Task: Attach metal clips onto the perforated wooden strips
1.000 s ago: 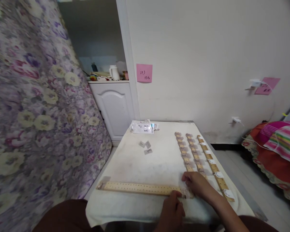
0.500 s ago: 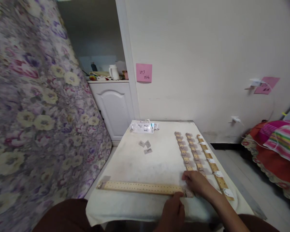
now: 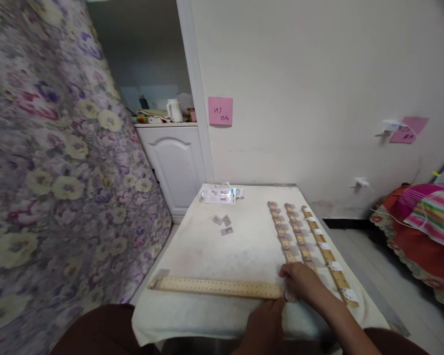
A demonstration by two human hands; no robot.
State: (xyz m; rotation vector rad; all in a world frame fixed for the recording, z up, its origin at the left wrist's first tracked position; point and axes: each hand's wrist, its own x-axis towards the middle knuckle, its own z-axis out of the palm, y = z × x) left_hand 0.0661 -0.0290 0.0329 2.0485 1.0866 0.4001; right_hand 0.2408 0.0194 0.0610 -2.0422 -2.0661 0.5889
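A long, light wooden strip with rows of holes (image 3: 214, 287) lies across the front of the table. At its left end sits a small metal piece with a clear tab (image 3: 156, 282). My left hand (image 3: 266, 320) is closed at the strip's right end, fingertips against its near edge. Just beyond, my right hand (image 3: 301, 281) is closed around a small clear packet (image 3: 290, 295) at that same end; the fingers hide most of it. Whether the packet is fixed to the strip I cannot tell.
Three wooden strips (image 3: 331, 259) bearing small tabs lie along the table's right side. Several small clear packets (image 3: 227, 230) rest mid-table. Flat clear packaging (image 3: 217, 195) lies at the back. A floral curtain (image 3: 66, 162) hangs at left; a bed (image 3: 422, 222) stands at right.
My left hand has shifted slightly right along the near edge to the strip's end, closer to my right hand. My right hand has barely moved; the strip lies still.
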